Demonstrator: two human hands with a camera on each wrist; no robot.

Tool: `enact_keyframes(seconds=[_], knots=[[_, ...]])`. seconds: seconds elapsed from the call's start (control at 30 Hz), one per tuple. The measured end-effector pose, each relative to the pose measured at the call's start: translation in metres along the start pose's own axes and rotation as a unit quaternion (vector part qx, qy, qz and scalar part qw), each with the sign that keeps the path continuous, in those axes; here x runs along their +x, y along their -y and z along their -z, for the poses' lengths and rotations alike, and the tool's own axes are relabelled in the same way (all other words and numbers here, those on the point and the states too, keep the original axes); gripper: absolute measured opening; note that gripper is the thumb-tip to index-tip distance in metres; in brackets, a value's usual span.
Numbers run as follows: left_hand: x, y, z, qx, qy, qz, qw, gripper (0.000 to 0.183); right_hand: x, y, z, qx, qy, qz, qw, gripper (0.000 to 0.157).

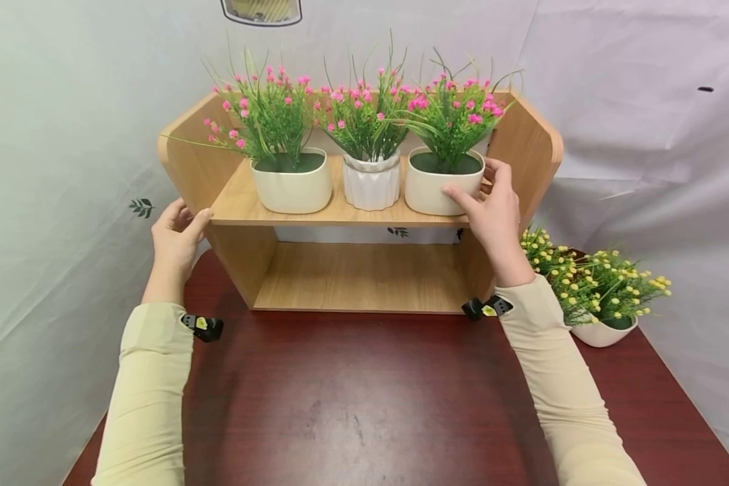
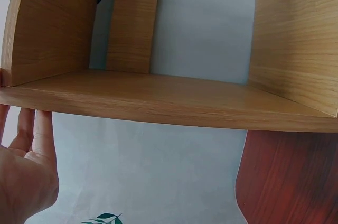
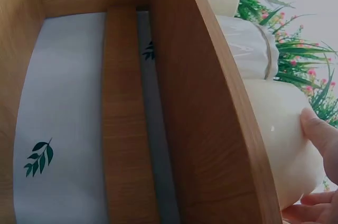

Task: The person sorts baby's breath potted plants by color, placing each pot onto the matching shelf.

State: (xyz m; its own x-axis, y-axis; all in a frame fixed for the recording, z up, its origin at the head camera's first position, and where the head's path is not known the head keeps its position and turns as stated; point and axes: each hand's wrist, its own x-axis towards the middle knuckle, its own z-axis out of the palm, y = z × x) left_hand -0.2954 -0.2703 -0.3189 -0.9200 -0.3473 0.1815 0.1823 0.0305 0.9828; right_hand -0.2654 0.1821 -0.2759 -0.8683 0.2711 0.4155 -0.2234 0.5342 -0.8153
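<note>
A two-tier wooden shelf stands on the table. Three pots of pink artificial flowers line its upper board: a cream pot at left, a white fluted pot in the middle and another cream pot at right. My right hand grips that right-hand pot, thumb on its front and fingers round its right side. At the shelf's left side my left hand holds the side panel, the thumb by its front edge. The left wrist view shows the fingers against the panel's outer face.
Pots of yellow artificial flowers stand on the dark red table, right of the shelf. Behind the shelf hangs a pale cloth backdrop with leaf prints. The shelf's lower tier has an open front.
</note>
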Motion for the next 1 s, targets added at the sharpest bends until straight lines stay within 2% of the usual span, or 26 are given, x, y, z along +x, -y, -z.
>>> enact_keyframes(seconds=[0.1, 0.2, 0.33, 0.5, 0.8, 1.0], knots=[[0.000, 0.000, 0.001, 0.000, -0.004, -0.001, 1.0000, 0.039, 0.000, -0.002, -0.005, -0.004, -0.006, 0.018, 1.000, 0.077], [-0.001, -0.001, 0.001, -0.004, -0.007, -0.006, 1.0000, 0.037, -0.003, -0.007, -0.012, -0.019, -0.034, 0.062, 0.997, 0.079], [-0.002, 0.000, 0.000, -0.015, -0.006, -0.014, 0.9998, 0.035, -0.014, -0.014, -0.020, -0.030, -0.092, 0.122, 0.988, 0.079], [-0.002, 0.001, 0.000, -0.018, -0.004, -0.018, 0.9997, 0.034, -0.029, -0.020, -0.025, -0.006, -0.145, 0.171, 0.975, 0.077], [-0.002, 0.000, -0.003, -0.013, -0.014, -0.008, 0.9998, 0.033, -0.057, -0.029, -0.021, 0.024, -0.195, 0.211, 0.958, 0.066], [-0.002, 0.002, -0.003, -0.005, -0.016, -0.016, 0.9997, 0.032, -0.073, -0.039, -0.015, 0.039, -0.200, 0.194, 0.960, 0.062]])
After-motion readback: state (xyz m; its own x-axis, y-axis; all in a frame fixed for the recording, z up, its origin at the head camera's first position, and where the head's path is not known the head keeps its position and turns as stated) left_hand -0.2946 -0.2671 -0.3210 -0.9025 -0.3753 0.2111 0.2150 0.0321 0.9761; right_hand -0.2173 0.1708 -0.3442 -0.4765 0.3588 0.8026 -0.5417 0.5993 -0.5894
